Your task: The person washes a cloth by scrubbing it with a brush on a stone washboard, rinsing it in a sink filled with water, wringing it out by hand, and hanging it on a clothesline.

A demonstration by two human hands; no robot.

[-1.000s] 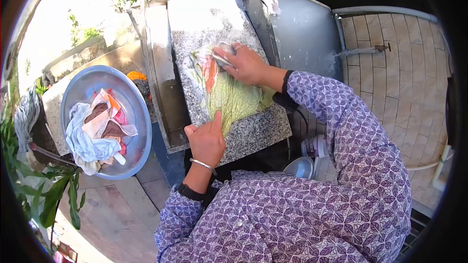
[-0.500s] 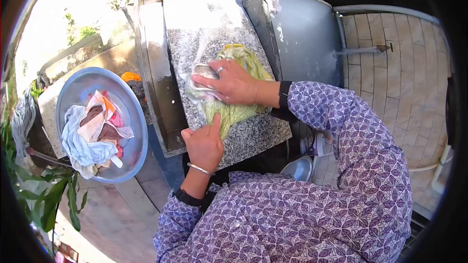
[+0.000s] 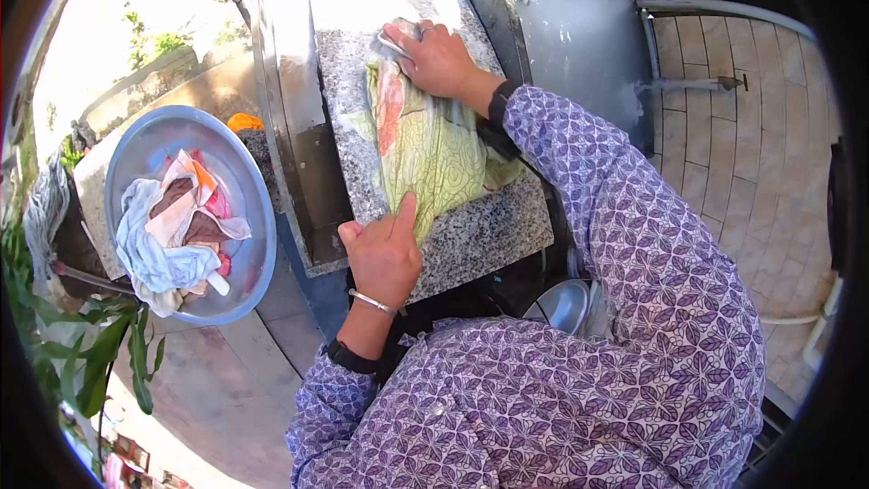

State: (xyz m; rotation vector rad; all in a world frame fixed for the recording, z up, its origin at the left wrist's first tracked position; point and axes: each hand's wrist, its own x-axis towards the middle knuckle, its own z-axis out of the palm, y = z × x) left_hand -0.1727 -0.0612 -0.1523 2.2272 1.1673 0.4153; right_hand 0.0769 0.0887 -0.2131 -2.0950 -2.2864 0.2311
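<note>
A wet yellow-green patterned cloth [image 3: 439,167] with an orange-red patch lies spread on a speckled granite slab [image 3: 484,249]. My right hand [image 3: 439,62] is at the cloth's upper end, closed around a pale-rimmed scrub brush [image 3: 392,43], mostly covered by the fingers. At the lower left edge of the cloth is my left hand [image 3: 385,258], its index finger laid along the fabric and the other fingers curled in on the edge. Whitish suds wet the upper part of the slab.
Left of the slab stands a metal basin [image 3: 258,263] with several cloths [image 3: 167,240] in it. A sink wall [image 3: 294,145] borders the slab. A tap [image 3: 724,83] juts out at right, and a metal bowl [image 3: 563,306] sits below the slab. Plant leaves [image 3: 100,371] hang at lower left.
My right hand has moved up the slab with the brush. The cloth now lies flatter and longer, showing its orange-red patch. My left hand stays at the lower edge.
</note>
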